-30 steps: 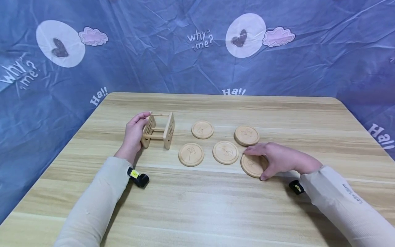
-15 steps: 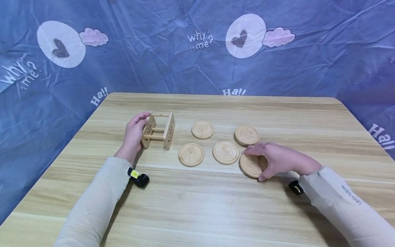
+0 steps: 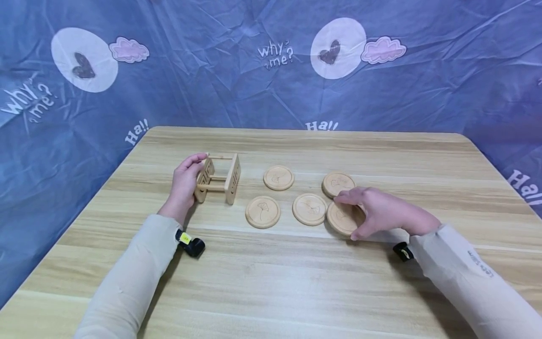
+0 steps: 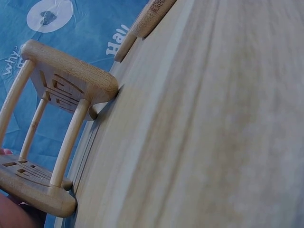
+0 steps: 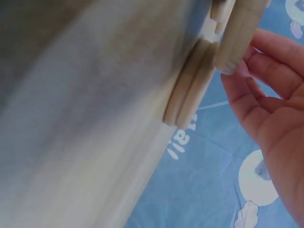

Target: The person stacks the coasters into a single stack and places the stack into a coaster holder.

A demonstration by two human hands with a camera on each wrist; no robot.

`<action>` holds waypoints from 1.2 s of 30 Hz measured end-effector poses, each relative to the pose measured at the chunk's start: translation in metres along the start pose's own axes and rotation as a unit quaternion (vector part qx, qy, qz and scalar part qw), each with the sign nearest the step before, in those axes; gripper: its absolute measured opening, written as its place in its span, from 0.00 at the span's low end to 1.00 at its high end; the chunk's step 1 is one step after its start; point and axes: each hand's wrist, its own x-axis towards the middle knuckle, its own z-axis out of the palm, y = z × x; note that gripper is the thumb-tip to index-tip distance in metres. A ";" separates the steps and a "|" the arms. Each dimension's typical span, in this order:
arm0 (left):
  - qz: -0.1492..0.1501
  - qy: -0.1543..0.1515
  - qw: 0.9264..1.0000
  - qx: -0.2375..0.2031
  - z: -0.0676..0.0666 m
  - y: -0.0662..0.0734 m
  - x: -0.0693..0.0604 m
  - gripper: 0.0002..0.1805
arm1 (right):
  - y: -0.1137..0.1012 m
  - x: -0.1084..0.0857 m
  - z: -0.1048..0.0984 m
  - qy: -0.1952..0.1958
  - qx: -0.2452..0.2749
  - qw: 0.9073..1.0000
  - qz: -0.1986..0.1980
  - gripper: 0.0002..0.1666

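Two hands busy in the head view: the left hand (image 3: 182,183) grips the wooden rack (image 3: 232,181) by its left panel; the right hand (image 3: 378,212) pinches a round coaster (image 3: 344,221) at the table's right. Opposite-edge grip, clear of the neighbouring coasters (image 3: 309,210), would serve best. Since half a second ago, hand and coaster have edged leftward! Left wrist: rack standing on the table (image 4: 228,118). Right wrist: pinched coaster looks raised.
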 end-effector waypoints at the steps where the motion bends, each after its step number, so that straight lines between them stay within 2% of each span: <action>1: 0.001 0.000 1.000 0.000 0.000 0.000 0.000 0.15 | 0.000 0.001 -0.001 0.004 0.002 1.000 0.000 0.46; 7: -0.001 0.003 1.000 -0.006 -0.001 -0.001 0.001 0.14 | 0.002 0.003 -0.008 0.022 0.009 1.000 -0.001 0.44; 9: 0.000 0.002 1.000 -0.006 -0.001 -0.001 0.001 0.14 | 0.003 0.005 -0.009 0.028 0.018 0.999 0.010 0.44; 14: -0.001 0.003 1.000 0.002 -0.001 -0.002 0.001 0.14 | 0.005 0.013 -0.011 0.037 0.029 0.997 0.066 0.46; 18: 0.001 0.004 1.000 -0.003 -0.001 -0.002 0.001 0.14 | 0.007 0.020 -0.010 0.045 0.017 0.992 0.113 0.47; 20: 0.003 0.004 1.000 -0.008 0.000 -0.002 0.001 0.14 | 0.009 0.024 -0.010 0.050 0.020 0.990 0.132 0.40; 25: 0.006 0.005 1.000 -0.003 -0.001 -0.001 0.001 0.14 | 0.011 0.032 -0.009 0.068 0.025 0.983 0.167 0.31; 27: 0.006 0.005 1.000 0.002 -0.001 0.000 0.001 0.14 | 0.011 0.034 -0.010 0.071 0.023 0.981 0.181 0.33; 32: 0.005 0.004 1.000 0.002 -0.001 0.000 0.001 0.14 | 0.011 0.040 -0.010 0.063 0.020 0.976 0.208 0.25; 36: 0.001 0.002 1.000 0.001 0.000 0.000 0.000 0.14 | 0.013 0.043 -0.009 0.065 0.016 0.972 0.224 0.25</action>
